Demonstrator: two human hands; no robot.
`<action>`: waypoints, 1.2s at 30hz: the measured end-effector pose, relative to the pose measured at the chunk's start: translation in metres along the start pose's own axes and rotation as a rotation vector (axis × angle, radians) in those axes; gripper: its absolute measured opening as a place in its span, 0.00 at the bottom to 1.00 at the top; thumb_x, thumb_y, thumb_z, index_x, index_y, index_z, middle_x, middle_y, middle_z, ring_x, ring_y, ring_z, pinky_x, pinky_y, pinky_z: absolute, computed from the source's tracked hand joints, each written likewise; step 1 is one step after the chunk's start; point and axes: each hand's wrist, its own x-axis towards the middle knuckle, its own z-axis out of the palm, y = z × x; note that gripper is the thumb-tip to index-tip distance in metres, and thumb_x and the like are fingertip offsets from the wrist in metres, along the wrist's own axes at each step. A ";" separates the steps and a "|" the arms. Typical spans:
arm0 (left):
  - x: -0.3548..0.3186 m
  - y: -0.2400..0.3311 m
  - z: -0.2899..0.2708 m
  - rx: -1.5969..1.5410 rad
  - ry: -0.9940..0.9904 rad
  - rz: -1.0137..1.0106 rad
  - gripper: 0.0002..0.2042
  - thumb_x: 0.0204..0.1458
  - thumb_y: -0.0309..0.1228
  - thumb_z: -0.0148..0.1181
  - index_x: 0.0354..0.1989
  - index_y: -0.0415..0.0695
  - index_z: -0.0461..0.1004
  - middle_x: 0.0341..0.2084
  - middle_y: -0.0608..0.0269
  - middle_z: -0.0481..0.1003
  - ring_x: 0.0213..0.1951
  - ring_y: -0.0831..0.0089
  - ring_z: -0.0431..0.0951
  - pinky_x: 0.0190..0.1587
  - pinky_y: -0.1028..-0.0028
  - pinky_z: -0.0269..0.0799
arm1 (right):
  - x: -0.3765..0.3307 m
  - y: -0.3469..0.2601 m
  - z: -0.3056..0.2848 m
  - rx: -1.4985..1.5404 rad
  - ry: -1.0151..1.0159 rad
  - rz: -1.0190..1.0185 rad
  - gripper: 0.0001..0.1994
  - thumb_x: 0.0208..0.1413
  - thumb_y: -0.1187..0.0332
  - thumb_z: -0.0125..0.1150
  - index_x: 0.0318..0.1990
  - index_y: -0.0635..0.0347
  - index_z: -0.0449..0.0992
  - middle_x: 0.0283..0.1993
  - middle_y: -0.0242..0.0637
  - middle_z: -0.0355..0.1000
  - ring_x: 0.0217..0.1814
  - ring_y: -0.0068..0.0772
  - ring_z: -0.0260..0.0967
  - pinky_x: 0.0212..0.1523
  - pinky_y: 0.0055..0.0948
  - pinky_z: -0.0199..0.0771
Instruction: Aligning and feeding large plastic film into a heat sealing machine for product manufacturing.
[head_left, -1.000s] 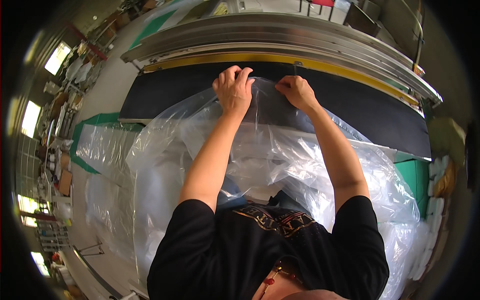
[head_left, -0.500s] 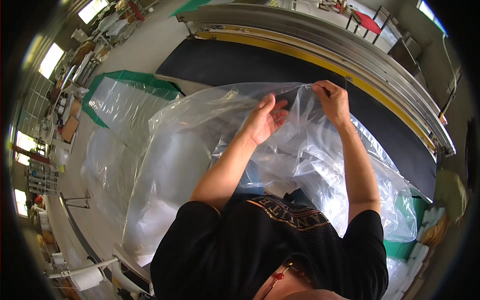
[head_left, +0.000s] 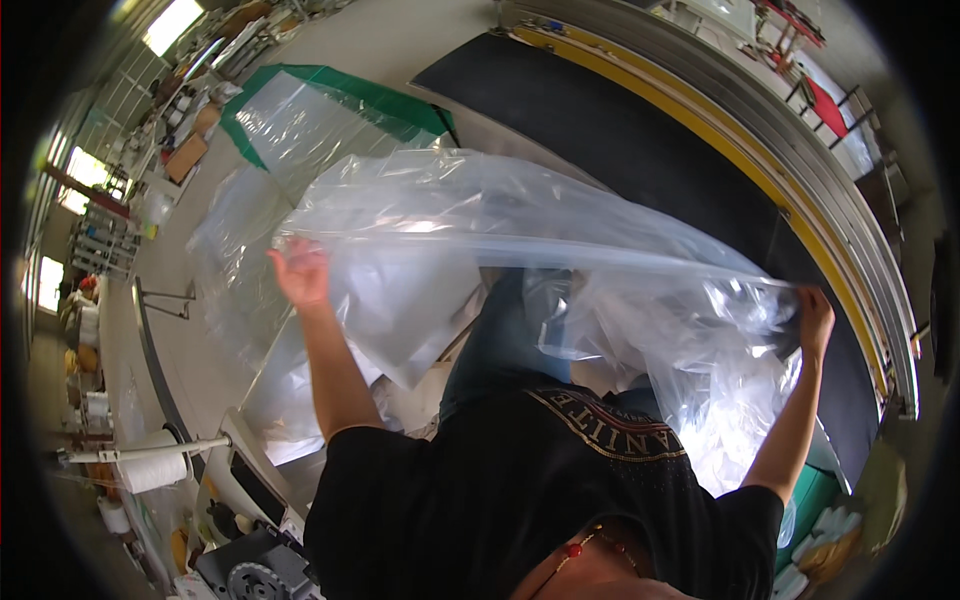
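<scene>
A large sheet of clear plastic film [head_left: 500, 205] stretches across in front of me between my two hands. My left hand [head_left: 303, 278] is at the film's left end, thumb spread, its fingers showing blurred through the plastic and resting against it rather than closed. At the opposite end my right hand [head_left: 816, 318] has its fingers closed on the film's edge, which runs nearly straight from hand to hand. More crumpled film hangs down by my legs, bright with glare on the right.
Beyond the film lies a black work surface [head_left: 530, 95] edged by a yellow strip [head_left: 690, 105] and a metal rail [head_left: 770, 120]. Green sheeting [head_left: 400, 115] sits at the far left. A white thread spool [head_left: 150, 470] and a dark machine [head_left: 255, 570] stand at the lower left.
My hands have moved from close together to far apart, left hand leftward, right hand rightward and down. The film's bunched edge is now drawn out straight, and my view has turned.
</scene>
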 end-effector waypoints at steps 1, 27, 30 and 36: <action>0.004 0.019 0.023 0.004 0.097 0.126 0.24 0.43 0.44 0.57 0.44 0.40 0.64 0.33 0.63 0.67 0.33 0.71 0.65 0.42 0.68 0.60 | -0.008 0.010 -0.003 -0.039 0.025 0.017 0.08 0.49 0.66 0.53 0.33 0.59 0.74 0.26 0.40 0.70 0.27 0.26 0.66 0.30 0.24 0.65; 0.142 0.169 0.120 0.944 0.193 0.630 0.13 0.52 0.44 0.46 0.27 0.48 0.66 0.21 0.72 0.66 0.24 0.79 0.66 0.25 0.78 0.63 | -0.087 0.146 -0.072 -0.248 0.234 0.162 0.13 0.53 0.61 0.48 0.37 0.60 0.72 0.34 0.42 0.71 0.34 0.37 0.69 0.36 0.30 0.67; 0.046 0.118 -0.017 0.700 0.571 0.480 0.17 0.53 0.42 0.44 0.44 0.44 0.67 0.35 0.70 0.70 0.36 0.78 0.70 0.38 0.79 0.65 | -0.091 0.175 -0.072 -0.269 0.207 0.242 0.11 0.52 0.64 0.49 0.38 0.61 0.72 0.36 0.42 0.71 0.36 0.36 0.69 0.38 0.30 0.67; -0.276 0.098 -0.140 1.044 1.513 -0.110 0.08 0.50 0.35 0.47 0.34 0.46 0.67 0.24 0.66 0.67 0.27 0.78 0.66 0.32 0.78 0.64 | -0.094 0.175 -0.065 -0.185 0.130 0.311 0.12 0.52 0.64 0.48 0.39 0.62 0.71 0.38 0.43 0.70 0.39 0.36 0.68 0.41 0.30 0.66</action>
